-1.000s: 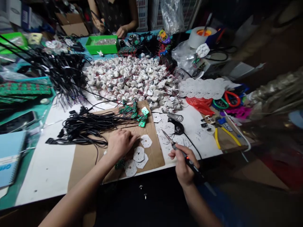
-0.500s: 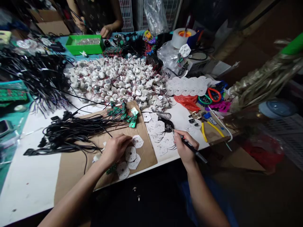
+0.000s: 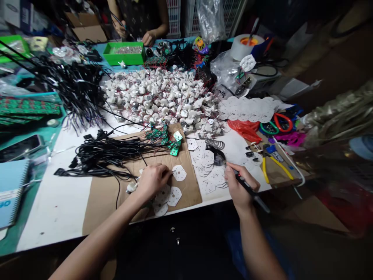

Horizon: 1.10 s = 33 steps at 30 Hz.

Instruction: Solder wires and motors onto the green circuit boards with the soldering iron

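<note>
My right hand [image 3: 241,186] is wrapped round the black handle of a soldering iron [image 3: 253,192]. The iron points up and left at a black soldering iron stand [image 3: 218,155] with a wire coil [image 3: 215,144]. My left hand [image 3: 153,179] is closed over the cardboard sheet [image 3: 189,184]. Its fingertips are pinched at the left edge of a white hexagonal board [image 3: 179,173]; what they hold is too small to make out. More white boards [image 3: 175,196] lie below, partly hidden by that hand. A white plastic part [image 3: 132,187] with wires sits beside my left wrist.
Black cables [image 3: 110,153] end in small green circuit boards [image 3: 175,144]. Behind lies a heap of white parts [image 3: 163,95]. Yellow-handled pliers [image 3: 278,166] and scissors [image 3: 282,122] are at right. Across the table a person [image 3: 142,19] works by a green tray [image 3: 124,58]. A notebook [image 3: 13,190] lies left.
The view has turned left, so things sit further right and the notebook and phone show. My left hand has shifted slightly over the lower white boards. My right hand still grips the soldering iron.
</note>
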Tool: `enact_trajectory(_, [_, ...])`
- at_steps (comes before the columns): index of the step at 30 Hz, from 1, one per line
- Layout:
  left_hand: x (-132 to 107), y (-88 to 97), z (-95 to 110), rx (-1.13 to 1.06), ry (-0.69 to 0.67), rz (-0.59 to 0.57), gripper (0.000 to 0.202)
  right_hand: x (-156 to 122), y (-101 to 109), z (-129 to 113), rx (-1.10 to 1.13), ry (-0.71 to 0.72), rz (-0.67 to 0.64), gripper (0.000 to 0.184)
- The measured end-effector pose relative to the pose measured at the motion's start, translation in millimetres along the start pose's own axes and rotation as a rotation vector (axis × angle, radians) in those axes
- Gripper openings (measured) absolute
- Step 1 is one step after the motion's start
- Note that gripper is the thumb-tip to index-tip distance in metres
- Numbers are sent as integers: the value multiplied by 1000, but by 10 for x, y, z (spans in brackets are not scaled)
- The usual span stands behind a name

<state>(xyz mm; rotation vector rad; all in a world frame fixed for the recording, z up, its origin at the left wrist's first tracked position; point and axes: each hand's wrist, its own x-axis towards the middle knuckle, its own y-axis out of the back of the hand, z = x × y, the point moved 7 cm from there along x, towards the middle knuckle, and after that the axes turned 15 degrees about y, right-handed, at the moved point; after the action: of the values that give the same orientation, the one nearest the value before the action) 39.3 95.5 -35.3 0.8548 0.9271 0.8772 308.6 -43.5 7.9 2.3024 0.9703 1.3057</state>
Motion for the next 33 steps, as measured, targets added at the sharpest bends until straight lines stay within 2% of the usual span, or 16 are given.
enact_trajectory(5, [-50,7,43,12,12,-3,16,-180,7,-297,181,-52,2,18])
enact_trajectory(8, [-70,13,53,-20,14,-20,14,-330,-155,-604,379,0,-92,17])
enact_trajectory(11, [-91,11,58,-20,16,-29,12,-481,-323,-812,474,39,-147,17])
enact_trajectory(15, [-117,4,59,45,21,-14,12,-652,-504,-814,519,-34,-162,17])
enact_trajectory(20, [-130,-15,53,81,1,-15,14,-757,-631,-743,560,-86,-186,17])
enact_trajectory(33, [-118,-24,44,71,-8,1,13,-698,-659,-820,504,-2,-252,17])
